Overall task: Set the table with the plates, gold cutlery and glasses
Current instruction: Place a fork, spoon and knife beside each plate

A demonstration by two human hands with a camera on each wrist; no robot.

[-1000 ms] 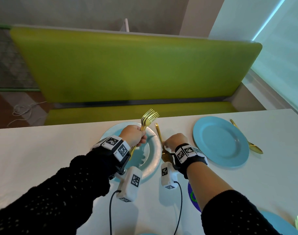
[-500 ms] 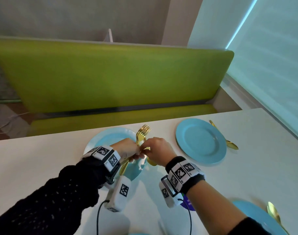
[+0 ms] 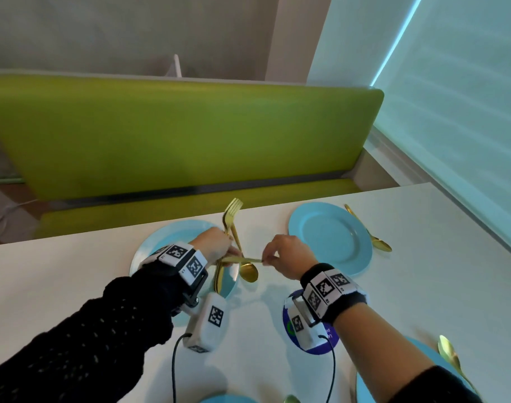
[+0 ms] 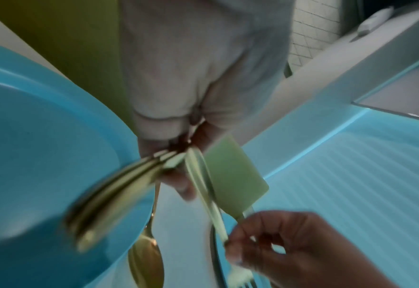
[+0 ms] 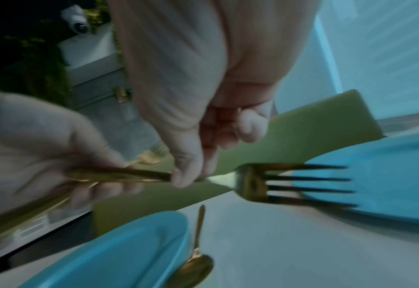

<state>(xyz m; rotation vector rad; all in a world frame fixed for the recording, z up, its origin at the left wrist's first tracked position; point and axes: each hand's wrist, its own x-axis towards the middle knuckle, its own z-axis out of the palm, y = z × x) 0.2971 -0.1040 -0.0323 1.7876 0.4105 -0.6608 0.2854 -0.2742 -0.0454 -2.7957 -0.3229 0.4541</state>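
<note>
Pinching one slim gold fork with your right hand, you are drawing it from the gold fork bundle your left hand is gripping above the round blue plate. Plates and spoons are lying on the white bench; forks are pending, and no glasses are showing.

My hands meet over bare table between the left plate and the far plate. A spoon lies just beside the left plate's right rim, under my reach. More bare table lies right of the far plate's spoon.
</note>
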